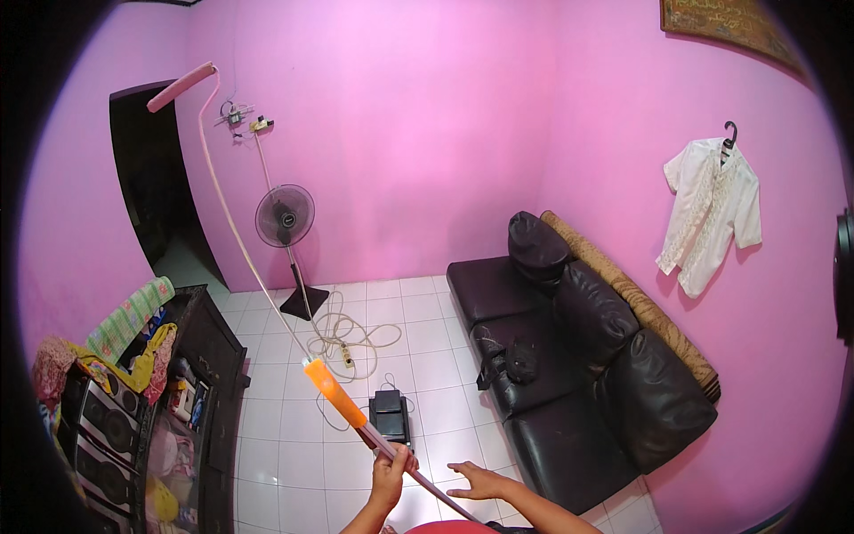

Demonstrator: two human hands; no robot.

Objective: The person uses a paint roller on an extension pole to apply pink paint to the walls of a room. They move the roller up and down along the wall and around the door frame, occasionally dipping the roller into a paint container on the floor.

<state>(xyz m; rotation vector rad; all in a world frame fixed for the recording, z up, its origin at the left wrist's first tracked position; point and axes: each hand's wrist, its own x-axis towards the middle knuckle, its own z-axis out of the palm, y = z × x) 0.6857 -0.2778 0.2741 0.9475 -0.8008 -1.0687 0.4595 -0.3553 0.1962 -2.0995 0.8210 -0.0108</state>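
Observation:
A long-handled paint roller slants up and left across the view, its pink roller sleeve raised near the top of the doorway. The thin bent metal frame runs down into an orange grip, which continues as a grey pole. My left hand is closed around the pole just below the orange grip. To the right of the pole, my right hand is held apart from it, fingers spread and nothing in them. The pole's lower end passes out of sight by my red clothing.
A black sofa with cushions stands along the right wall. At left is a dark cabinet bearing cloths and speakers. A standing fan, a coiled extension cord and black boxes are ahead. A white shirt hangs on the wall.

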